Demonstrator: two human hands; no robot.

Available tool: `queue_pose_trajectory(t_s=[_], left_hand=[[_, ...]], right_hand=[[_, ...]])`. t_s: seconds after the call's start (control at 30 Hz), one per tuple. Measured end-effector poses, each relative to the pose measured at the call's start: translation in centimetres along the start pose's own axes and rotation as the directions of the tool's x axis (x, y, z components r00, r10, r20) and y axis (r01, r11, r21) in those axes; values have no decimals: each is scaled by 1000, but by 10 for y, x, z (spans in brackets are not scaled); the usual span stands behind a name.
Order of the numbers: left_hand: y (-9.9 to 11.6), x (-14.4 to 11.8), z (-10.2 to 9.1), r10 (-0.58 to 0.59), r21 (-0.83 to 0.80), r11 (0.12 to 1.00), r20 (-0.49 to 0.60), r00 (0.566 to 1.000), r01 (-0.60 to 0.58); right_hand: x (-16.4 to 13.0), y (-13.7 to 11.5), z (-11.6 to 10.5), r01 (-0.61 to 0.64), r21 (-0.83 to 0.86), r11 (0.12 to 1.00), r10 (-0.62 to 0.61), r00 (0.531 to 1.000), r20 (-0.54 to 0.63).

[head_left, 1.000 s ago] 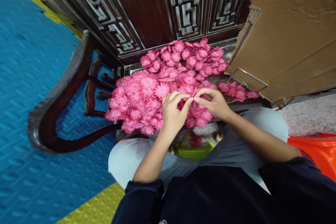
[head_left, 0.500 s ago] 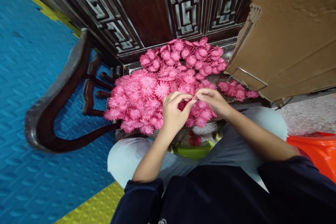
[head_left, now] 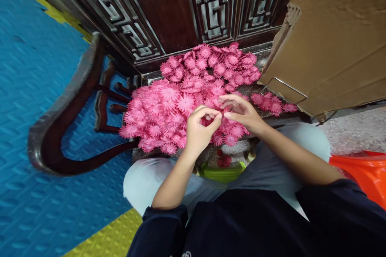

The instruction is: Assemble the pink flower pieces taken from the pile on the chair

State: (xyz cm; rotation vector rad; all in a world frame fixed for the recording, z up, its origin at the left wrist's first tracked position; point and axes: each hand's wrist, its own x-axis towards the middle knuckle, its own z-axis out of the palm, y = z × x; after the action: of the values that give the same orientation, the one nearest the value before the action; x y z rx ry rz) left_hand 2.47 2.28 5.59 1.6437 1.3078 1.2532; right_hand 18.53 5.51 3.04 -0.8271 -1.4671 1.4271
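A big heap of pink artificial flower heads point(head_left: 164, 108) with fringed petals lies on a dark wooden seat point(head_left: 265, 58). Over its front right part, my left hand point(head_left: 202, 124) is closed in a pinch, thumb against forefinger. What it holds, if anything, is too small to make out. My right hand point(head_left: 243, 114) is close beside those fingertips, its thumb and fingers spread apart with nothing visible between them. Pink flowers show below and behind both hands.
A curved wooden armrest point(head_left: 45, 144) borders the heap on the left, and a carved backrest point(head_left: 163, 12) stands behind. On the right are a cardboard box point(head_left: 337, 44), a smaller flower pile point(head_left: 269, 102) and an orange plastic object point(head_left: 362, 172). Something green point(head_left: 223, 172) sits between the knees.
My right hand's fingers have opened and lifted away from my left fingertips, where both hands were pinched together. My left hand has barely moved and keeps its pinch.
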Motion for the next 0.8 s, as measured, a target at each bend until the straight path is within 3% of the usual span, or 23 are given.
queue_pose_trajectory(t_s=[0.13,0.27,0.4,0.53,0.63,0.7,0.8], left_hand=[[-3,-1,-1,-102,-157,983,-11,995,99],[-6,-2,-1,-166,-267,948,44,985,171],[-7,-1,0,-243,-394,882,88,966,258],[-8,0,3,-278,-361,897,-14,961,254],[-8,-1,5,-220,-270,941,-36,975,202],[-9,-1,5,-185,-237,955,6,983,181],[-9,-1,4,-178,-255,949,56,983,186]], right_hand=[[1,-2,0,22,10,1000,-22,997,71],[2,-2,1,16,77,997,-21,997,76],[1,1,3,39,-11,999,-39,999,-17],[-2,3,7,101,-193,976,-151,954,-260],[-5,2,10,157,-231,960,-204,959,-196],[-7,0,12,166,-200,966,-192,974,-117],[-7,-2,12,139,-166,976,-157,982,-107]])
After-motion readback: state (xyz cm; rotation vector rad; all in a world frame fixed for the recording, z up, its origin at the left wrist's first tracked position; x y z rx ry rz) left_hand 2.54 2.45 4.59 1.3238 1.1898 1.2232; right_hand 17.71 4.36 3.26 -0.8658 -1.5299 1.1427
